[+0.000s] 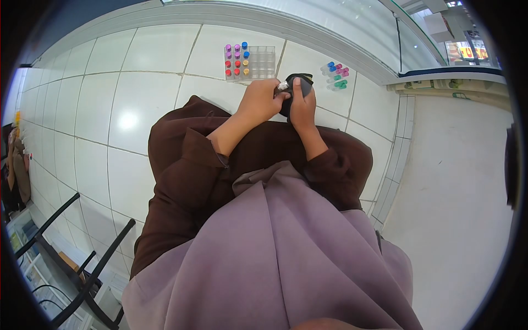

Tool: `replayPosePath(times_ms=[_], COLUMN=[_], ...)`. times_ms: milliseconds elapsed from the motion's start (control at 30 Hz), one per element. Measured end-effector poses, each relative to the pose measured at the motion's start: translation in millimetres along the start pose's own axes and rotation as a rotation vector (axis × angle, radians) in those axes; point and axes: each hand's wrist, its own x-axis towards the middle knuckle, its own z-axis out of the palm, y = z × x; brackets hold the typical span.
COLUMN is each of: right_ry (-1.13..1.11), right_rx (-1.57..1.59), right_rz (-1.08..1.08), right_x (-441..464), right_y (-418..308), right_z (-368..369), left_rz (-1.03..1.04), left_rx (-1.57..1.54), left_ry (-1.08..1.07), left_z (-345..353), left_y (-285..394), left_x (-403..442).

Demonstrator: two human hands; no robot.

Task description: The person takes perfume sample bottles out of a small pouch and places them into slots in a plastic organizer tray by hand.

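Observation:
My left hand [260,101] is closed, its fingertips pinching a small whitish, shiny piece [282,86] against the side of a black object. My right hand [302,109] grips this black object [285,109], which has a grey flat face, with the thumb lying across the front. Its exact kind is hard to make out, as the fingers cover much of it. Just beyond my hands, a clear compartment rack [263,61] lies on the floor. Tubes with purple, red, blue and yellow caps [237,64] stand in its left columns, while the columns on the right show bare compartments.
To the right, several loose tubes with blue, pink and green caps [337,77] lie on the white tiled floor [154,93]. A glass-fronted cabinet [330,22] runs along the far side. Black metal legs [104,264] of furniture stand at lower left. Another person [19,170] is at the far left edge.

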Motion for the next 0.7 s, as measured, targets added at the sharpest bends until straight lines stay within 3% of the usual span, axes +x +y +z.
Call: replayPosePath(times_ms=[67, 167, 200, 300, 367, 500, 700], right_ry=[-0.083, 0.126, 0.144, 0.141, 0.034, -0.192, -0.338], right_rx=[0.087, 0.738, 0.822, 0.906, 0.958, 0.957, 0.750], right_rz=[0.220, 0.438, 0.492, 0.458, 0.402, 0.396, 0.394], right_x=[4.7, 11.1, 8.3, 5.3, 1.8, -2.7, -11.1], right_y=[-2.6, -3.4, -15.9, -30.6, -38.0, -33.8, -31.0], right_z=[-8.8, -7.5, -9.1, -10.0, -9.1, -4.1, -0.3], left_rz=[0.016, -0.064, -0.071, -0.161, -0.318, -0.446, -0.527], left_rx=[-0.016, -0.298, -0.423, -0.674, -0.680, -0.891, -0.720], left_ry=[-0.028, -0.089, -0.058, -0.016, -0.054, -0.118, -0.113], left_z=[0.0, 1.5, -1.4, -10.9, -16.5, -5.5, -6.5], left_y=[2.4, -1.9, 1.1, 6.4, 1.7, -0.5, 0.2], left_x=[-2.0, 2.8, 5.3, 13.9, 16.4, 7.9, 8.5])
